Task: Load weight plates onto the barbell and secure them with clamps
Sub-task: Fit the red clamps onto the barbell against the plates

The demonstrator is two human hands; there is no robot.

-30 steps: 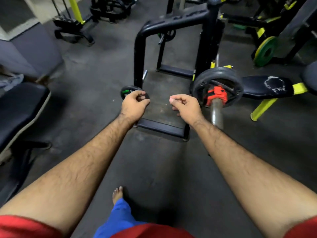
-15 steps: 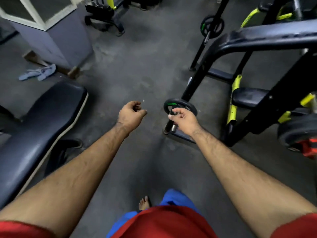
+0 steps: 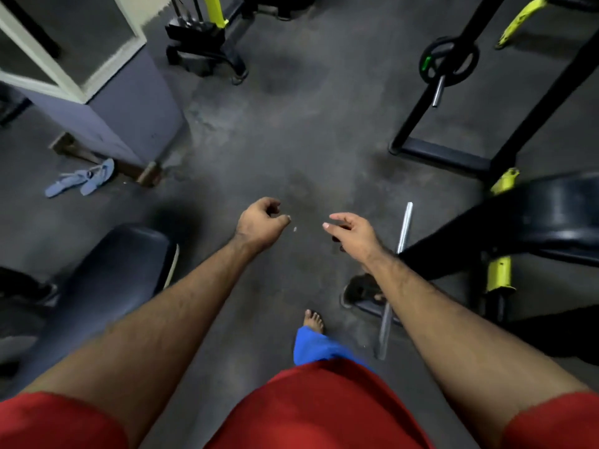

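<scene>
Right hand (image 3: 351, 236) off small plate gripped half-second ago; now empty, fingers spread. Left hand (image 3: 259, 223) loosely curled, empty. Bare barbell sleeve (image 3: 404, 228) just right of right hand. Small black weight plate (image 3: 449, 63) far ahead-right on peg. Next plate not yet fetched.

Padded bench (image 3: 107, 280) at near left, slippers (image 3: 81, 179) beyond it on the floor (image 3: 275, 140). Weight plate (image 3: 449, 63) on a peg at far right, rack base (image 3: 444, 153) below. Bare bar (image 3: 393, 280) near right, beside another bench (image 3: 551, 215).
</scene>
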